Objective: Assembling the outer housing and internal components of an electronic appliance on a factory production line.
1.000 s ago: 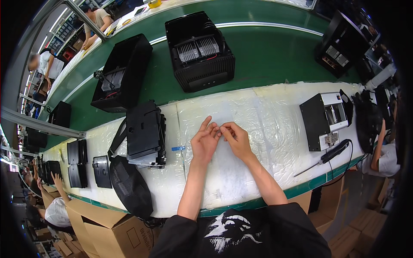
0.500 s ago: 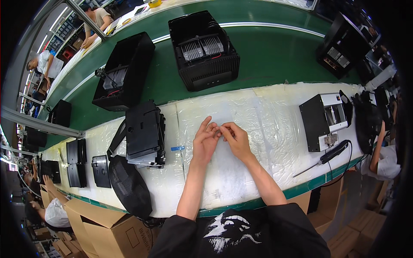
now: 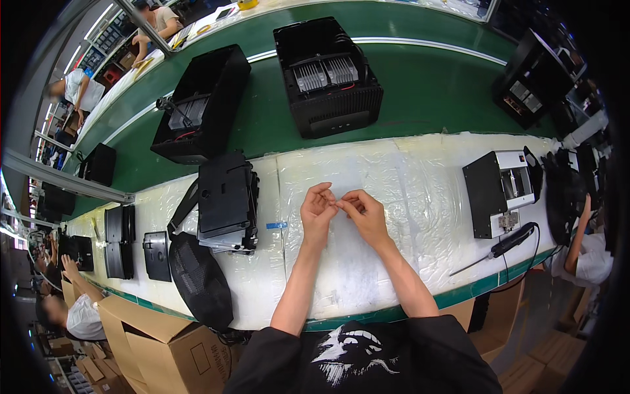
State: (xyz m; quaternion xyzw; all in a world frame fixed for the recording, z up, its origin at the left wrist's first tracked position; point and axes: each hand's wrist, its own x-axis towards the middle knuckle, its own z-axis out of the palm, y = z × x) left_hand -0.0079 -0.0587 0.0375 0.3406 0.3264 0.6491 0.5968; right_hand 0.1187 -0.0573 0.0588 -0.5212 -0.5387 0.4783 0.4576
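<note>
Over the plastic-covered bench (image 3: 348,282), my left hand (image 3: 316,213) and my right hand (image 3: 367,217) meet at the fingertips. Both thumbs press toward the index fingers in a pinch. Anything between them is too small or too hidden to name. On the left lies a stack of black plastic panels (image 3: 224,194), with a black mesh cover (image 3: 200,279) in front of it. A short strip of blue tape (image 3: 277,225) sticks to the bench beside my left forearm.
Beyond the bench, a green conveyor (image 3: 420,92) carries black housings (image 3: 338,108). At right stand a black-and-white dispenser box (image 3: 482,197) and a corded electric screwdriver (image 3: 515,240). An open cardboard box (image 3: 197,358) sits below at left. Other people work along the sides.
The whole view has shifted slightly. My hands stay together at the fingertips, and my left fingers have curled in a little more. Objects on the bench remain where they were.
</note>
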